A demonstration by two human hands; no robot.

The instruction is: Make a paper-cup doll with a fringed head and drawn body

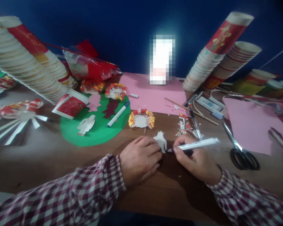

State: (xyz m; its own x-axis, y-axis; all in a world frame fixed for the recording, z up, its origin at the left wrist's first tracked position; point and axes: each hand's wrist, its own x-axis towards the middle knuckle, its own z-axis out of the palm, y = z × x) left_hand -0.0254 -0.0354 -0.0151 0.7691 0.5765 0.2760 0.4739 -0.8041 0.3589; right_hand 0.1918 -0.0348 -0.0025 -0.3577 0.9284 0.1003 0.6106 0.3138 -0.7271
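Note:
A small white paper cutout [159, 140] with a dark line on its right edge lies on the table. My left hand [141, 157] holds it down, fingers together over its left side. In my right hand [196, 161] is a white marker pen [198, 144], gripped between thumb and fingers. Its dark tip touches or nearly touches the cutout's lower right edge. Just beyond the cutout sits a ring-shaped piece [141, 120] of red and yellow curled paper around a pale disc.
On a green paper circle [96, 139] lie several cutouts and a blue-capped marker [118, 113]. Stacked paper cups [217, 51] lean at both sides. Black-handled scissors [241, 153] lie at right beside pink paper [254, 131]. Paper scraps [185, 124] and a knife-like tool [195, 122] lie behind my right hand.

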